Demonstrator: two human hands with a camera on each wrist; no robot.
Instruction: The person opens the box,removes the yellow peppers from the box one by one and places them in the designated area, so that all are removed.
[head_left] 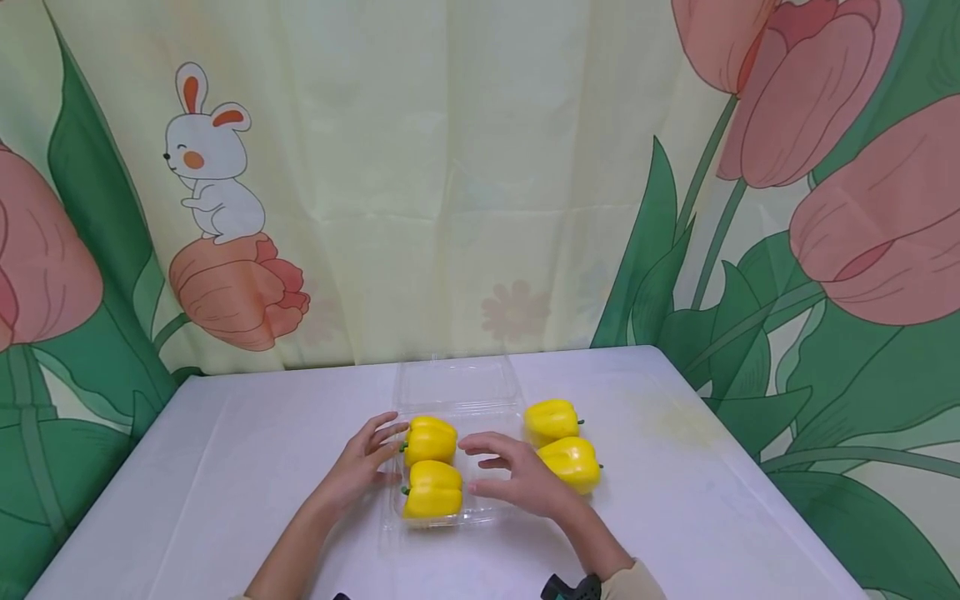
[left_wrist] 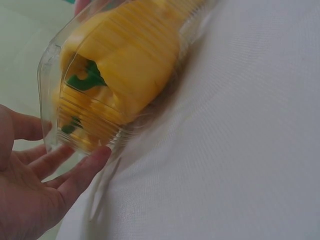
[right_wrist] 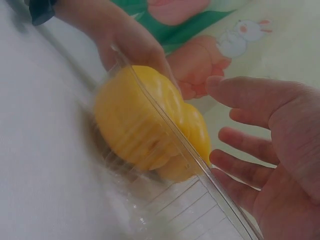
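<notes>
A clear plastic clamshell box (head_left: 491,419) lies on the table with its lid (head_left: 456,382) tipped back. Inside its left half sit two yellow bell peppers, a rear one (head_left: 431,440) and a front one (head_left: 435,490), green stems facing left. My left hand (head_left: 362,468) is at the box's left side, its loosely spread fingers (left_wrist: 85,175) right at the ribbed wall. Over the right half of the box hovers my right hand (head_left: 519,477), fingers apart and nothing between them. Two more yellow bell peppers, one behind (head_left: 551,419) and one nearer (head_left: 573,463), lie right of the box, the nearer partly hidden by that hand.
A white cloth covers the table (head_left: 262,442). Behind it hangs a curtain (head_left: 375,183) printed with tulips and a rabbit. A dark wrist device (head_left: 572,587) shows at the right cuff.
</notes>
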